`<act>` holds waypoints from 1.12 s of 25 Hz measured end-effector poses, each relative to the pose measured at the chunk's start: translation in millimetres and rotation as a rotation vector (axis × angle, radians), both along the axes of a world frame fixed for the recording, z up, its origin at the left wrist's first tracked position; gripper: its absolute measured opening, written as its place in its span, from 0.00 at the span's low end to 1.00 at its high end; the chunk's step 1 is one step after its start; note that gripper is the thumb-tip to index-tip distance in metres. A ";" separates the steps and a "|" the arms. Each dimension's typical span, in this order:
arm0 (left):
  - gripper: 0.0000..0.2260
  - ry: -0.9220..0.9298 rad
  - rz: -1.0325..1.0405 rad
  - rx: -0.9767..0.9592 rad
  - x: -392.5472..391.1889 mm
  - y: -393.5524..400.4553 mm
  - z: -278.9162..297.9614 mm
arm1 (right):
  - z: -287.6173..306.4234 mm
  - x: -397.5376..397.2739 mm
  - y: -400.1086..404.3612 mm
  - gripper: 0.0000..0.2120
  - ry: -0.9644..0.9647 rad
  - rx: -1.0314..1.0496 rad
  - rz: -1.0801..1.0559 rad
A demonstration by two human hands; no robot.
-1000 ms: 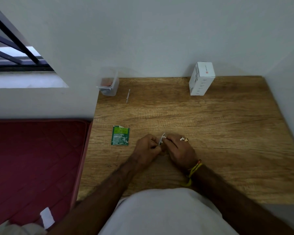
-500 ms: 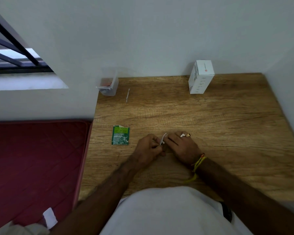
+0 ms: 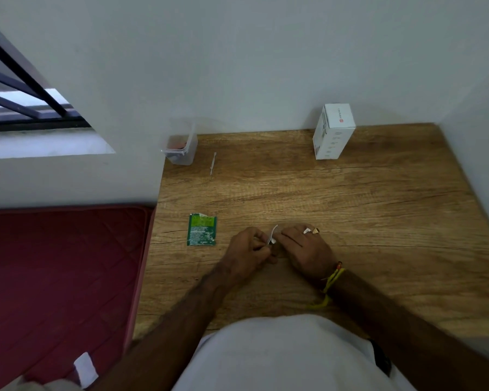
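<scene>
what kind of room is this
Likely a bedroom at home: a wooden desk set into a white-walled corner, a dark red mattress right beside it, and a barred window. The left hand and right hand pinch a small white strip.

Open wood ran across the middle and right of the table (image 3: 350, 207), a broad path from the near hands to the far edge. A torn green sachet (image 3: 202, 230) lay flat left of the left hand (image 3: 247, 249), the nearest obstacle to it. The right hand (image 3: 305, 249), sharing a pinch on a white strip (image 3: 273, 235), had free room rightward. Far left stood a clear container (image 3: 181, 149), with a thin white stick (image 3: 213, 163) just to its right. A white box (image 3: 333, 131) stood upright at the far edge, and walls closed the far and right sides.
</scene>
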State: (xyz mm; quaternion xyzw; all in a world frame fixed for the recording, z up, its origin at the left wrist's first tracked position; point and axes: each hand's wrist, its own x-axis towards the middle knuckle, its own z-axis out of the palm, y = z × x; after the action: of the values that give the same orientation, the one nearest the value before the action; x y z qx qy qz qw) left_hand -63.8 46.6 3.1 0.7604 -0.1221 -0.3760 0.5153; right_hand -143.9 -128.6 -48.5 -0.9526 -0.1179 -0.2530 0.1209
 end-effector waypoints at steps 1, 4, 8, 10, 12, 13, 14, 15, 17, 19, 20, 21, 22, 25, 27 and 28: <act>0.07 -0.002 0.022 -0.007 -0.5 -0.4 0.4 | 3.7 -3.9 5.3 0.14 0.025 0.161 -0.089; 0.06 0.021 0.128 -0.029 -1.5 -2.7 -0.9 | 21.2 -0.8 24.4 0.08 0.093 0.903 -0.444; 0.07 0.034 0.207 -0.070 -6.3 -5.6 -4.8 | 36.6 14.5 28.5 0.06 0.221 1.600 -0.631; 0.09 0.045 0.238 -0.104 -6.5 -5.9 -2.7 | 43.2 18.1 26.6 0.05 0.271 1.759 -0.602; 0.11 0.071 0.272 -0.121 -5.4 -6.2 -0.4 | 43.4 17.5 27.8 0.05 0.272 1.705 -0.615; 0.12 0.084 0.283 -0.118 -4.8 -5.6 -0.2 | 40.8 16.2 29.4 0.05 0.266 1.607 -0.629; 0.13 0.090 0.283 -0.113 -4.6 -4.8 -1.3 | 37.8 14.4 31.8 0.05 0.258 1.482 -0.631; 0.15 0.087 0.272 -0.108 -4.6 -3.6 -2.0 | 35.0 12.6 33.8 0.04 0.249 1.337 -0.622; 0.19 0.063 0.236 -0.089 -4.3 -1.8 -4.4 | 30.3 10.2 37.1 0.04 0.255 1.094 -0.563; 0.20 0.033 0.199 -0.088 -4.8 -0.4 -5.8 | 31.6 12.1 39.0 0.05 0.305 0.943 -0.493; 0.20 0.020 0.179 -0.092 -4.9 -0.1 -6.4 | 32.4 14.4 39.3 0.05 0.333 0.900 -0.465; 0.20 0.007 0.163 -0.093 -4.6 0.1 -6.4 | 32.9 16.2 39.2 0.06 0.354 0.879 -0.442; 0.20 -0.004 0.155 -0.092 -3.8 0.3 -7.4 | 32.8 16.6 39.1 0.06 0.370 0.894 -0.411; 0.18 0.004 0.164 -0.093 -1.3 -0.3 -8.0 | 31.5 12.5 36.4 0.08 0.429 0.964 -0.311; 0.17 0.016 0.175 -0.105 -0.3 -1.5 -5.9 | 32.1 11.0 33.5 0.07 0.474 1.032 -0.300; 0.17 0.027 0.184 -0.116 -0.5 -1.9 -5.1 | 33.2 11.8 32.2 0.07 0.477 1.103 -0.342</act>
State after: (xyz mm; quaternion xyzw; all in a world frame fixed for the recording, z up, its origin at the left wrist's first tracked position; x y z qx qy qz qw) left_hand -64.3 44.8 -2.0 0.7320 -0.0663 -0.3296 0.5926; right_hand -132.1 -96.4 -15.4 -0.7855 0.2145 -0.0728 0.5759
